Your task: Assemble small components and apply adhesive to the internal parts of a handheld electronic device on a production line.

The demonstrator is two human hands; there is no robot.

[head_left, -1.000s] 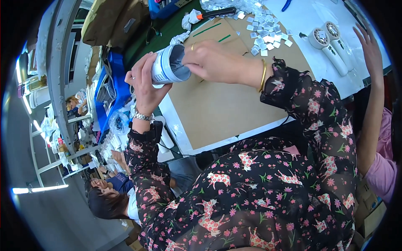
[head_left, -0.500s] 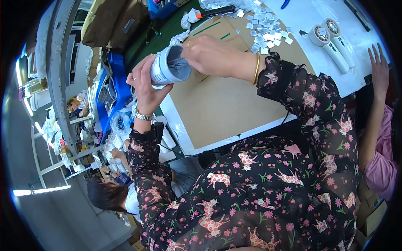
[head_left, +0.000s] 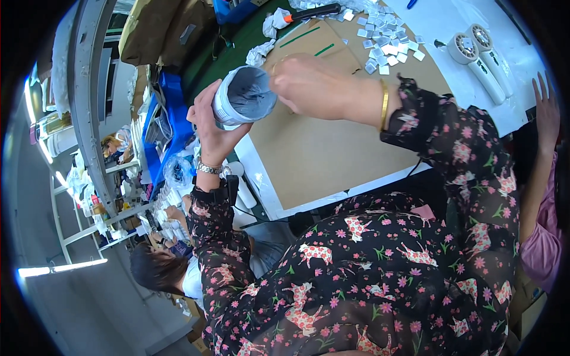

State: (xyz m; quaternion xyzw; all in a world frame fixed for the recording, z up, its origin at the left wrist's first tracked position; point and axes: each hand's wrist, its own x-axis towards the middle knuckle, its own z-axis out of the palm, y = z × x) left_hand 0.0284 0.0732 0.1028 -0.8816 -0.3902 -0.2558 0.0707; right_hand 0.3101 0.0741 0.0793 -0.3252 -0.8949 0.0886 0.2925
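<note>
Tilted over the table, a white tub [head_left: 224,110] has its open mouth turned toward the right. Thick grey paste [head_left: 249,98] coats its inner wall. My left hand [head_left: 209,126] is wrapped round the tub from the left and below. Beside the tub's rim, my right hand [head_left: 312,86] is closed with its fingers pinched together. Whatever it may hold is hidden behind the knuckles. Beneath both hands lies a large brown board [head_left: 332,157], with a smaller piece of cardboard [head_left: 332,44] toward its far side.
Several small pale square tiles [head_left: 389,44] lie scattered at the far side. An orange-and-black tool [head_left: 314,12] rests near crumpled tissue [head_left: 260,53]. Two white handheld fans [head_left: 484,77] lie on the right. Another person's hand [head_left: 545,107] is at the right edge; someone else [head_left: 157,270] sits on the left.
My right hand has drawn back to the right, out of the tub's mouth to its rim. The tub's opening has turned more into view, showing more of the paste.
</note>
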